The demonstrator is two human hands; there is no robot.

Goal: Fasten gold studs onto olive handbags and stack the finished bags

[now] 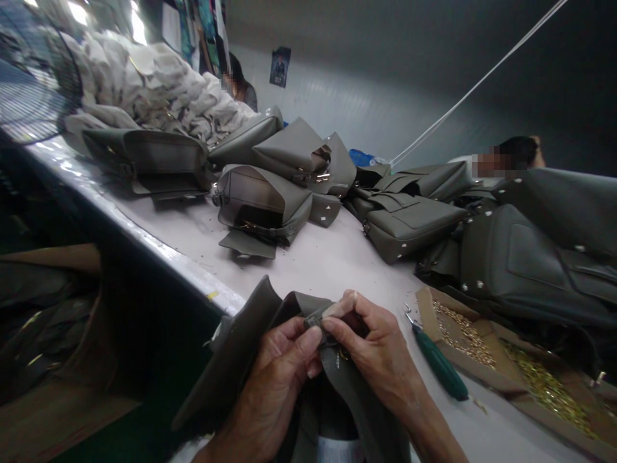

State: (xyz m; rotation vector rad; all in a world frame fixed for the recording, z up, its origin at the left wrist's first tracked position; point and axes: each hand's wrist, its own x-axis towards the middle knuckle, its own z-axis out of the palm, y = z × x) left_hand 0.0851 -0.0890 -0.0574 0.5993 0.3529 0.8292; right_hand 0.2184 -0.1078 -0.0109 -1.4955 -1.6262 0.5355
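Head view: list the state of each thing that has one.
Held bag: pinched, partly hidden
Left grip: closed on it
Right grip: closed on it
Leftmost table bag: mouth open
Hook tool: lying unheld
Trays: open, holding metal pieces
Carton: open, loaded
Fan: running or off, unclear

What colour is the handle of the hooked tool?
The handle is dark green, seen best in the head view.

Pale table (344, 257) below a grey wall (332, 96)

The far wall darkens toward the right and bears a small poster (280, 66). A white cord (472, 94) slants across it at right. Bright lights (137, 27) glare far left, beyond a caged fan (38, 87).
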